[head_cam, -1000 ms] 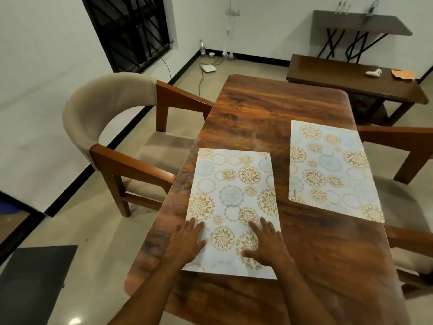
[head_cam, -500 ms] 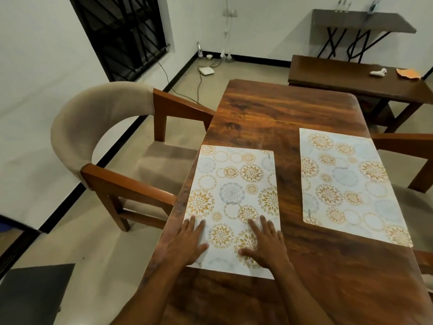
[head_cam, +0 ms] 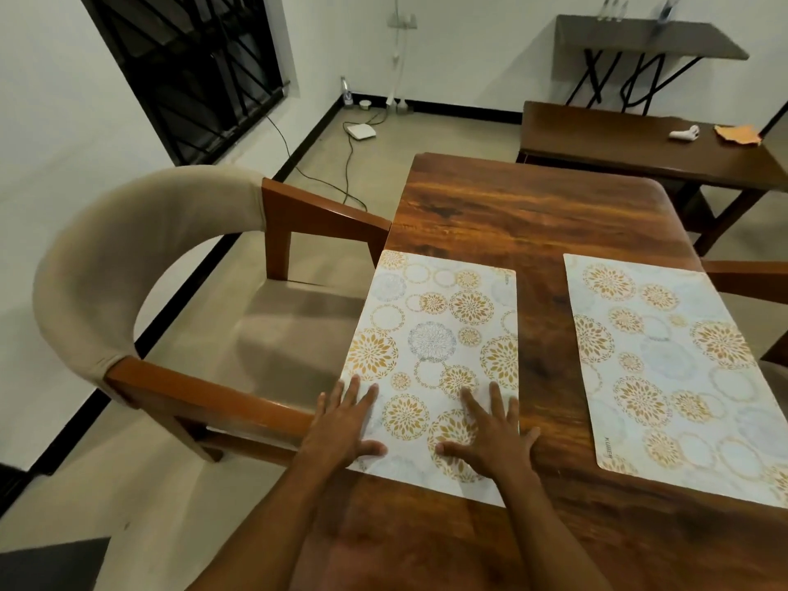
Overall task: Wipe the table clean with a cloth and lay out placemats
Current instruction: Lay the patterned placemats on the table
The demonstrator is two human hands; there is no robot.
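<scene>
Two white placemats with gold and grey flower rings lie flat on the dark wooden table (head_cam: 524, 206). The left placemat (head_cam: 435, 334) sits along the table's left edge. My left hand (head_cam: 343, 424) and my right hand (head_cam: 490, 432) press flat on its near end, fingers spread, holding nothing. The right placemat (head_cam: 656, 364) lies apart from the hands, near the table's right side. An orange cloth (head_cam: 737, 134) rests on a side table at the back right.
A beige padded chair (head_cam: 140, 266) with wooden arms stands tight against the table's left edge. A second chair's arm (head_cam: 746, 273) shows at the right. The low side table (head_cam: 639, 138) behind carries a small white object (head_cam: 684, 133). Cables and a white box (head_cam: 361, 131) lie on the floor.
The view has shifted closer and to the left. Both hands stay flat on the left placemat's near end, and the mat sits a little closer to the table's left edge.
</scene>
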